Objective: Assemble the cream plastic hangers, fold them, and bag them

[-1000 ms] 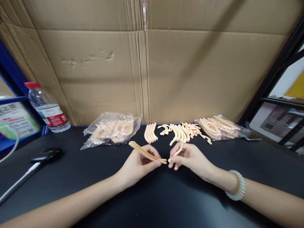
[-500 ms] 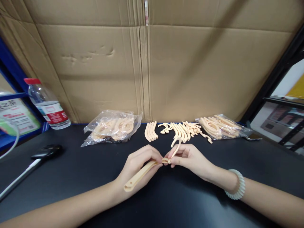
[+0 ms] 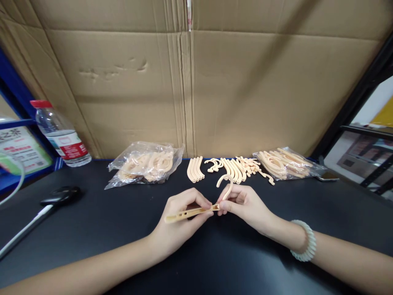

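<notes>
Held above the black table, a cream hanger arm is pinched between the thumb and fingers of my left hand. Its hollow, slotted side shows, and its far end points right. My right hand is closed on a cream hanger hook, whose curve rises above the fingers. The hook's base meets the right end of the arm; whether the two are joined, I cannot tell. Behind the hands lie several loose hanger arms, more arms, a few hooks and a heap of small hooked pieces.
Clear plastic bags of cream hanger parts lie at the back left and back right. A water bottle stands at the left, near a black mouse-like device with a white cable. A cardboard wall closes the back.
My left hand has turned the hanger arm, so its slotted side now shows and it lies more level. In my right hand the hook has tilted, its curve now pointing left.
</notes>
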The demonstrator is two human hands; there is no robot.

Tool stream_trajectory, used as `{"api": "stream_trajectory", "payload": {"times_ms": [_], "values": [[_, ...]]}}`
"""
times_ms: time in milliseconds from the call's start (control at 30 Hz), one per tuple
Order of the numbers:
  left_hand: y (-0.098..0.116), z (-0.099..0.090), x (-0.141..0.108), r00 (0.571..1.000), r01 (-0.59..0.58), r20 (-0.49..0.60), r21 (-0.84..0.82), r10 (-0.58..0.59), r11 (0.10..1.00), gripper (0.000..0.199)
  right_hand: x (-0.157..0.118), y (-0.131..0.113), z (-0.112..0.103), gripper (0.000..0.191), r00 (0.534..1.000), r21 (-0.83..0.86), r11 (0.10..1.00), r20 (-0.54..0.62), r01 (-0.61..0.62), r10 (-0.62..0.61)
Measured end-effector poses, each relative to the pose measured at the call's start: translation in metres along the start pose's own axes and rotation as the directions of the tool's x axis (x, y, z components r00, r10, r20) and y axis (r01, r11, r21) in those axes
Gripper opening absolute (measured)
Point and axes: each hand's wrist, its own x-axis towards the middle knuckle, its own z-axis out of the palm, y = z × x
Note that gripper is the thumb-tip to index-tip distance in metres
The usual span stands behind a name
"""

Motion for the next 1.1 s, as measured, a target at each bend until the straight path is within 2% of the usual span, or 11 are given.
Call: {"api": "stream_trajectory", "payload": {"times_ms": [167,333,500,600,700,767,867,933,967,1033,1100], "values": [[0.006,0.006,0.002,0.987,0.161,0.01,-0.155,-0.161,0.975,0.012,0.0,0.002,0.001,0.021,1.0,0.024,1.0,-0.001,0.019,-0.019],[0.001,0.009,0.002,0.948,0.313,0.06,-0.367,-0.313,0.876,0.022,0.0,0.0,0.004,0.023,0.999,0.003,1.0,-0.029,0.022,-0.022],[-0.002,0.009,0.006,0.92,0.364,0.046,-0.47,-0.389,0.804,0.031,0.001,-0.002,0.004,0.026,0.998,-0.115,0.993,-0.066,0.016,-0.024],[0.003,0.008,0.008,0.905,0.387,0.031,-0.469,-0.423,0.794,0.031,0.0,0.0,0.004,0.03,0.996,-0.071,0.996,-0.07,-0.061,0.056],[0.006,0.008,0.009,0.899,0.413,0.072,-0.46,-0.431,0.786,0.029,-0.001,0.001,0.005,0.031,0.995,-0.018,0.996,-0.037,-0.092,0.092],[0.007,0.007,0.009,0.894,0.429,0.097,-0.475,-0.438,0.769,0.027,0.001,0.0,0.003,0.033,0.997,-0.01,0.998,-0.027,-0.066,0.066],[0.005,0.005,0.01,0.88,0.44,0.079,-0.505,-0.468,0.742,0.028,0.008,-0.002,-0.011,0.039,0.986,-0.128,0.989,-0.143,0.068,-0.086],[0.004,0.004,0.01,0.873,0.443,0.069,-0.528,-0.483,0.725,0.029,0.016,-0.001,-0.028,0.032,0.946,-0.379,0.91,-0.196,0.169,-0.258],[0.003,0.003,0.01,0.871,0.442,0.07,-0.541,-0.486,0.715,0.029,0.02,0.0,-0.036,0.028,0.925,-0.536,0.817,-0.16,0.213,-0.346],[0.003,0.003,0.011,0.87,0.438,0.074,-0.57,-0.488,0.695,0.029,0.027,0.004,-0.053,0.024,0.887,-0.793,0.529,0.033,0.304,-0.461],[0.003,0.003,0.011,0.87,0.434,0.076,-0.587,-0.488,0.683,0.028,0.032,0.009,-0.063,0.027,0.871,-0.894,0.271,0.213,0.357,-0.443]]}}
